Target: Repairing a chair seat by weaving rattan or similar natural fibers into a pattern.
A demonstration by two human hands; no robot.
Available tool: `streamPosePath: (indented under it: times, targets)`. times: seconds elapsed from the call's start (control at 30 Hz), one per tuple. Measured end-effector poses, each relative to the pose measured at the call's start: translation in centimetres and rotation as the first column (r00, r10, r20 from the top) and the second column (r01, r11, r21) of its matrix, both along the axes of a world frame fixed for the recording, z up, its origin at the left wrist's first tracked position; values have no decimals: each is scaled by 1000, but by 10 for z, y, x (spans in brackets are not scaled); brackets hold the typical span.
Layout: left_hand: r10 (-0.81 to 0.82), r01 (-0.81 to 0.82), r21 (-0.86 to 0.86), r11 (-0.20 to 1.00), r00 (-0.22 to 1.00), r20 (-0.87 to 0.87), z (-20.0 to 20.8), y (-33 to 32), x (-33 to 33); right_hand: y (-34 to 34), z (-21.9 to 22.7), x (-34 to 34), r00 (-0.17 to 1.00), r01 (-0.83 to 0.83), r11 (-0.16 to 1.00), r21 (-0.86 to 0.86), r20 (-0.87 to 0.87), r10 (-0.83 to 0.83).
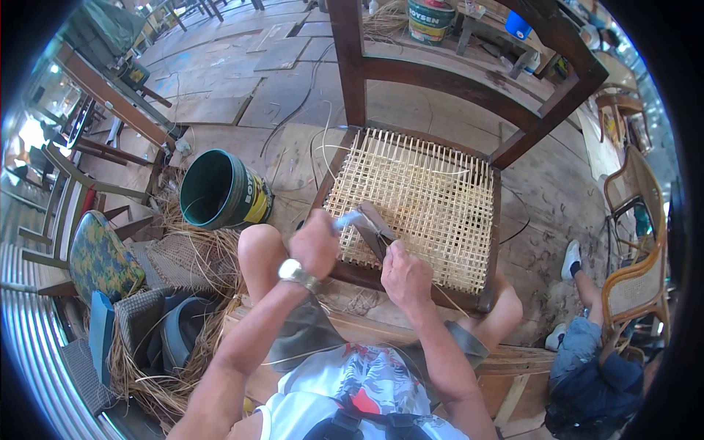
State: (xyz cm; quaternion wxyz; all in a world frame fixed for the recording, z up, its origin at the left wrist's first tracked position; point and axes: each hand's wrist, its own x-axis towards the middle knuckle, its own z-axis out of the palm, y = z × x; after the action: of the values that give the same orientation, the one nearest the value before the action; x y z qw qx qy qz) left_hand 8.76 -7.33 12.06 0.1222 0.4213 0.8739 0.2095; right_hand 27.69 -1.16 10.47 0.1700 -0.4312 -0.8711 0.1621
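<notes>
In front of me stands a dark wooden chair, its seat a half-open cane weave with loose strands sticking up at the far and left edges. My left hand, with a metal watch on the wrist, is closed and smeared by motion over the seat's near left part. A slim light blue and silver thing juts from it; its kind is too blurred to tell. My right hand pinches the near end of a flat, dark brown tapered piece above the weave. The two held things lie close together; whether they touch I cannot tell.
A green bucket stands left of the chair. Cane strands lie heaped at the lower left, beside a camouflage-cushioned chair. At right another person sits by a cane-backed chair. A low bench stands behind.
</notes>
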Motion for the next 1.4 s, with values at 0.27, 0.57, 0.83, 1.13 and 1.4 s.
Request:
streamPosePath:
  times: [0.27,0.57,0.83,1.13,1.4]
  targets:
    - [108,-204,466,861,968,226,0,-19,-12,0,12,-5,992,-50,999,-8,119,51]
    - [-185,180,64,982,979,83,-3,-2,-12,3,16,-6,986,-34,997,-63,162,44]
    - [723,-544,480,688,570,-390,59,-96,-268,3,24,-4,992,-8,990,-143,121,26]
    - [-99,11,280,960,948,303,26,-41,-30,5,13,0,996,84,966,-243,4,-85]
    - [-296,294,37,955,941,166,-14,7,3,7,12,2,990,140,940,-311,39,-135]
